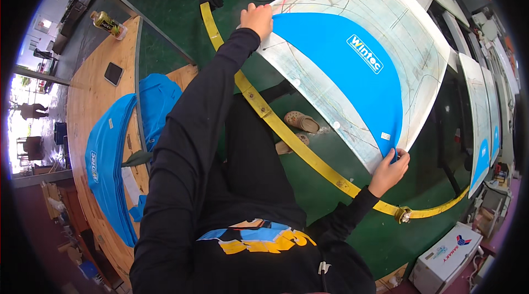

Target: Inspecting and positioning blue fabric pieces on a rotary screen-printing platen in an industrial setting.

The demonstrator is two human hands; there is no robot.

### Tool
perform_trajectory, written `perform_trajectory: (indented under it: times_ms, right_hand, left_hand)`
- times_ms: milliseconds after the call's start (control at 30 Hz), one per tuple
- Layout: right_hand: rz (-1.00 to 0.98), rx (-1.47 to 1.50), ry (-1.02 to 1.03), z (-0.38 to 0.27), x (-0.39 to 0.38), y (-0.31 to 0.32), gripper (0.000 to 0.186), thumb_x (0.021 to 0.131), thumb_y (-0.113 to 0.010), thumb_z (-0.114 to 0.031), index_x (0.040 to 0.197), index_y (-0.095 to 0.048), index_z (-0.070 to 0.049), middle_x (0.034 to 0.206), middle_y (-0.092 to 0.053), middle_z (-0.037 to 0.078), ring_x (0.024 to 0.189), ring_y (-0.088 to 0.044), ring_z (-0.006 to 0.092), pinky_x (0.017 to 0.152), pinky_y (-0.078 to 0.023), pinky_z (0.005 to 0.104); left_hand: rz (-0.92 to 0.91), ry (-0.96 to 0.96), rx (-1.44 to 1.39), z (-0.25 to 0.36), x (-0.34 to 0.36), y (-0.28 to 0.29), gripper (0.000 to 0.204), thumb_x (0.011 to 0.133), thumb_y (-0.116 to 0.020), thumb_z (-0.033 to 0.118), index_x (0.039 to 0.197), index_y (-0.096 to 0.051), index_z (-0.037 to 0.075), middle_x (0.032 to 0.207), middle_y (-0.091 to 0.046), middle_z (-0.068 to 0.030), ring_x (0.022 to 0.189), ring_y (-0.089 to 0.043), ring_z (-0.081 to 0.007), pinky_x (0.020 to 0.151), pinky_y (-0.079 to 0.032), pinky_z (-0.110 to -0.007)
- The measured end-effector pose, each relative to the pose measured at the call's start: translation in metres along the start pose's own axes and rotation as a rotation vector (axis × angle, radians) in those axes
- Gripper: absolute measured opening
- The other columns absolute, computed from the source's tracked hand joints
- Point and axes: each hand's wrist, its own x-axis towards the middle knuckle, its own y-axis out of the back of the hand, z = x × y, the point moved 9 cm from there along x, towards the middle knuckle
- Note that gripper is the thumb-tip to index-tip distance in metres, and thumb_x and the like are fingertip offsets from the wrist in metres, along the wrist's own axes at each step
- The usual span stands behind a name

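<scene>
A curved blue fabric piece (pixel 341 68) with a white printed label lies on a pale, line-marked board (pixel 416 62) in front of me. My left hand (pixel 256 21) is closed on the fabric's upper left end at the board's edge. My right hand (pixel 390 170) pinches the lower right end, with thumb and fingers at the board's near corner. Both forearms are in long black sleeves.
A wooden table (pixel 88 106) at left holds stacked blue fabric (pixel 110 156), a bottle (pixel 107 24) and a dark flat device (pixel 113 73). A yellow curved rail (pixel 286 139) runs beneath the board. More boards (pixel 474 117) stand right; a white box (pixel 443 252) sits lower right.
</scene>
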Motion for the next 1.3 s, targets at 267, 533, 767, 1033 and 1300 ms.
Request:
perform_trajectory:
  times_ms: [267, 533, 767, 1033, 1300]
  right_hand:
    - [0.040, 0.602, 0.024, -0.056, -0.010, 0.008, 0.013, 0.088, -0.064, -0.007, 0.091, -0.055, 0.002, 0.088, -0.059, 0.011, 0.084, -0.059, 0.0210, 0.078, -0.047, 0.0321]
    - [-0.155, 1.297, 0.067, -0.148, -0.030, 0.002, 0.014, 0.092, -0.061, -0.006, 0.088, -0.047, -0.004, 0.086, -0.049, 0.003, 0.076, -0.047, 0.0101, 0.071, -0.040, 0.0238]
    - [-0.240, 1.378, 0.182, -0.200, -0.044, 0.028, 0.015, 0.092, -0.058, -0.003, 0.086, -0.044, -0.005, 0.084, -0.047, 0.001, 0.075, -0.044, 0.0087, 0.070, -0.038, 0.0229]
    - [-0.533, 1.522, 0.332, -0.255, -0.100, 0.043, 0.013, 0.090, -0.057, 0.002, 0.089, -0.046, -0.005, 0.085, -0.049, 0.003, 0.080, -0.048, 0.0103, 0.074, -0.039, 0.0228]
    - [-1.082, 1.821, 0.358, -0.334, -0.177, 0.053, 0.026, 0.082, -0.069, 0.000, 0.096, -0.048, -0.006, 0.084, -0.051, 0.004, 0.077, -0.048, 0.0108, 0.069, -0.038, 0.0216]
  left_hand:
    - [0.060, -0.260, -0.342, 0.049, -0.034, 0.052, 0.029, 0.078, -0.066, 0.035, 0.092, -0.064, 0.009, 0.096, -0.062, -0.0110, 0.091, -0.060, -0.0290, 0.077, -0.045, -0.044]
    - [-0.272, -0.411, -1.237, 0.132, -0.139, 0.131, 0.025, 0.089, -0.062, 0.024, 0.090, -0.057, -0.001, 0.071, -0.053, -0.0129, 0.067, -0.052, -0.0160, 0.063, -0.043, -0.033]
    - [-0.113, -0.490, -1.354, 0.119, -0.198, 0.147, 0.022, 0.089, -0.062, 0.020, 0.086, -0.054, -0.001, 0.070, -0.051, -0.0126, 0.066, -0.046, -0.0146, 0.062, -0.040, -0.032]
    - [-0.188, -0.378, -1.463, 0.083, -0.256, 0.154, 0.024, 0.089, -0.063, 0.017, 0.102, -0.059, -0.003, 0.090, -0.060, -0.0131, 0.085, -0.056, -0.0147, 0.075, -0.045, -0.031]
    - [-0.148, 0.280, -1.637, -0.085, -0.413, 0.206, 0.043, 0.082, -0.075, 0.024, 0.111, -0.060, -0.005, 0.097, -0.061, -0.0038, 0.092, -0.055, -0.0082, 0.080, -0.046, -0.025]
